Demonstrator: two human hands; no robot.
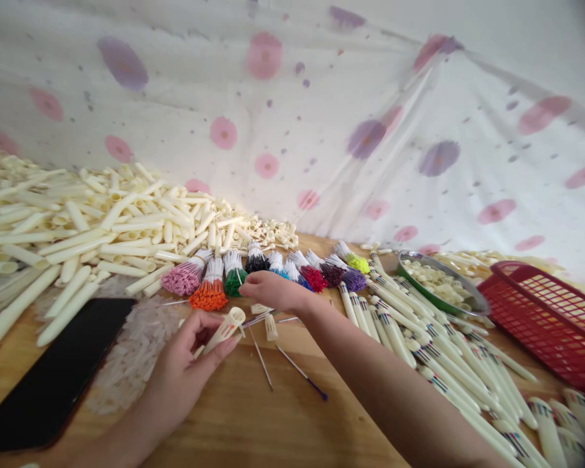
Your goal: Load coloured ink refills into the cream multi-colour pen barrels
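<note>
My left hand (195, 357) is closed around a cream slotted pen piece (229, 325), whose open ringed end points up and to the right. An orange-red mark shows in one of its slots. My right hand (268, 289) reaches across to the bundle of green-tipped pen refills (234, 276). Its fingers are curled together at the bundle's right side; what they pinch, if anything, is hidden. Just below lie loose slotted pen pieces (271, 327) and single thin refills, one with a dark blue tip (302, 373).
More refill bundles stand in a row, among them orange (208, 292), pink (188, 276) and yellow (353, 259). Cream pen barrels (102, 221) pile up at left, above a black phone (58, 370). Assembled-looking pens (448, 364), a green-rimmed bowl (441, 283) and a red basket (550, 325) occupy the right.
</note>
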